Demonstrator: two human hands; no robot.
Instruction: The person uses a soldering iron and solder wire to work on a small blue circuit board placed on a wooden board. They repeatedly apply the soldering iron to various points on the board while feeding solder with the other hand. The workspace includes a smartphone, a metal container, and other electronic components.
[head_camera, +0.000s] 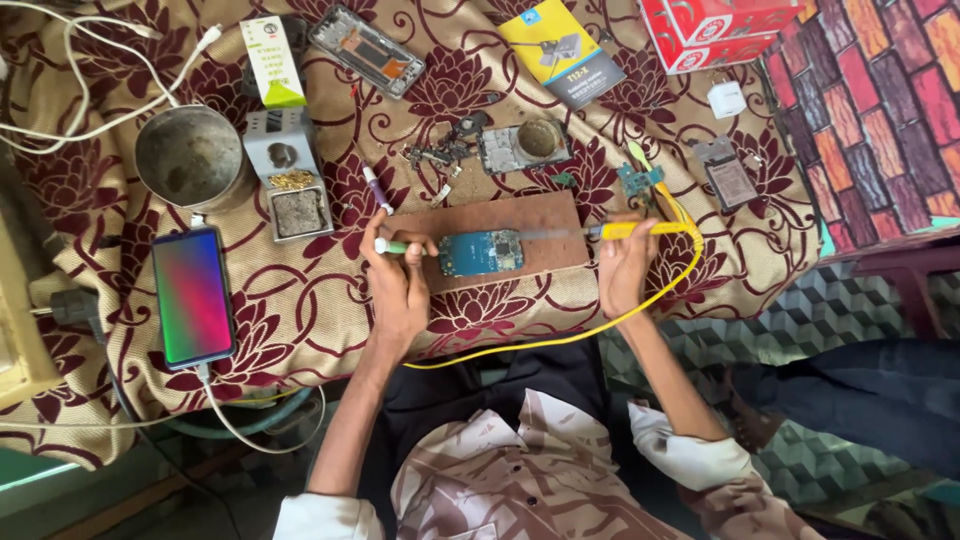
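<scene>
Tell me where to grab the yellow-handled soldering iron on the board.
Grip the yellow handle of the soldering iron, from the right, as the right hand does. Its thin metal shaft points left over the blue circuit board; the yellow cable trails off right.

This is a small phone-repair workshop. The cloth-covered surface (300, 310) carries a bare circuit board (480, 252) on a wooden block (545, 225), a soldering iron (640, 229) with a yellow cord, a solder stand (287, 172), a gutted phone frame (366, 50), loose parts and a lit phone (193, 296) on a charging cable.
</scene>
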